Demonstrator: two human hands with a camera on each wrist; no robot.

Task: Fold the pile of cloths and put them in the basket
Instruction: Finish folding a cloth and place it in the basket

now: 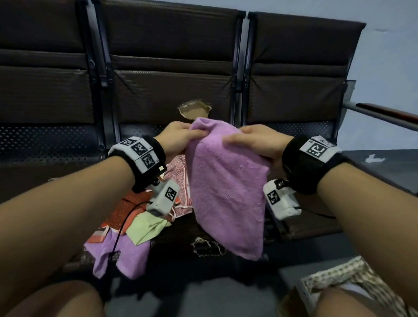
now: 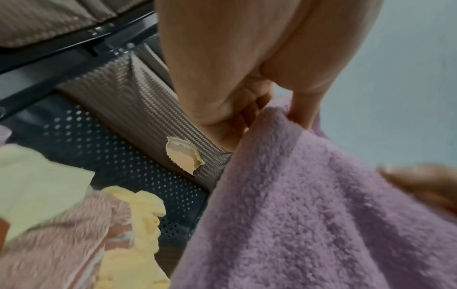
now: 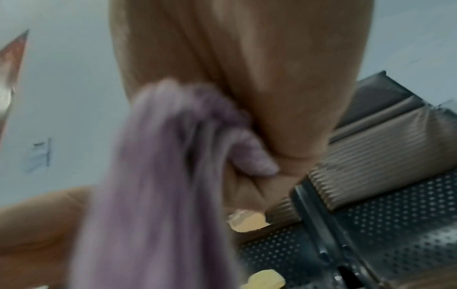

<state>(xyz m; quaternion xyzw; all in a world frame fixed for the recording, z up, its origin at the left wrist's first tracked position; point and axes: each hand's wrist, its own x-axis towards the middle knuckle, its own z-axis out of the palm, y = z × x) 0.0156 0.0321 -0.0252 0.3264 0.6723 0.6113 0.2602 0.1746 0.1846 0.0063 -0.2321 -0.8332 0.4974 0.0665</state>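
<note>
From the head cam, the left hand (image 1: 178, 138) and right hand (image 1: 256, 142) each pinch a top corner of a purple towel (image 1: 226, 189) hanging between them, so I'd say folding is barely underway, with a messy pile of cloths (image 1: 139, 222) below the left hand on the bench seat and a patterned thing, maybe the basket (image 1: 355, 282), below the right. Left wrist cam: fingers (image 2: 304, 109) curled on the towel's edge. Right wrist cam's blurry, towel bunched in the grip; no readable writing, just square markers on the wristbands.

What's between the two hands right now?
Only the purple towel: the left hand and right hand each grip its top edge, and it hangs down between them. The head view shows this.
</note>
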